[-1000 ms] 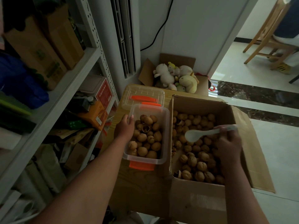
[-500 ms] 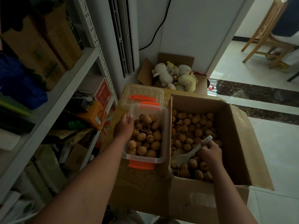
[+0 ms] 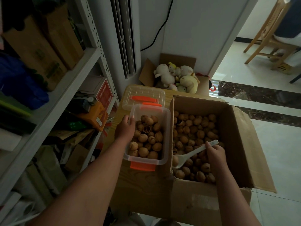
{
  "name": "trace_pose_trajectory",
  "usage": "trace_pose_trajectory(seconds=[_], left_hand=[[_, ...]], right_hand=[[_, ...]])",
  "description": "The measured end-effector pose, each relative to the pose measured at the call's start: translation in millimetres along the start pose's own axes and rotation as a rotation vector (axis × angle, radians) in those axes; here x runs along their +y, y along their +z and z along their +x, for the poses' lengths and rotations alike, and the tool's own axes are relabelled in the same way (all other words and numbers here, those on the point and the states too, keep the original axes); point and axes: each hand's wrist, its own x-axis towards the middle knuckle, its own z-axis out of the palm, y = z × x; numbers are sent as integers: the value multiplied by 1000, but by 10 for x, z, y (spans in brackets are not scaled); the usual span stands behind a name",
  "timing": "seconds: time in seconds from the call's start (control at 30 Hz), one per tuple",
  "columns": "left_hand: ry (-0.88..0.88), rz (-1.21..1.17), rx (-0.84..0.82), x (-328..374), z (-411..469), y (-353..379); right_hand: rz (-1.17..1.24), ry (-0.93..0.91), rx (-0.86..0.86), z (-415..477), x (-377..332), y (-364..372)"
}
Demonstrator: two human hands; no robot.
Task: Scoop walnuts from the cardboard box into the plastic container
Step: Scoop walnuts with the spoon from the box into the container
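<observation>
A clear plastic container [image 3: 166,128] with orange latches sits on a wooden surface, more than half full of walnuts [image 3: 149,141]. My left hand [image 3: 124,128] grips its left rim. To its right stands an open cardboard box [image 3: 234,144] filled with walnuts [image 3: 195,128]. My right hand [image 3: 214,152] holds a white plastic spoon [image 3: 189,155] by the handle, low inside the box. The spoon's bowl rests among the walnuts at the box's near left side.
The container's clear lid [image 3: 145,95] lies behind it. A box of plush toys [image 3: 177,77] stands at the back by the wall. A loaded metal shelf [image 3: 53,98] runs along the left. A tiled floor and a wooden chair [image 3: 268,36] are to the right.
My right hand dropped the spoon from above the walnuts down into the near left of the box, and its bowl now digs in among them. My left hand stayed on the container.
</observation>
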Motion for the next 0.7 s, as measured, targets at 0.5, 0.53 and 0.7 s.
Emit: trace_pose_trajectory(seconds=[0.5,0.53,0.7], left_hand=[[11,-21,3,-4,-2,0],[12,-24,2,-10,2,1],[2,-18,-8,2,6,0]], right_hand=[[296,-401,16,-409,-761,219],[274,-453,-4,-436,-756,296],[-36,-840,-20,-509,-705,582]])
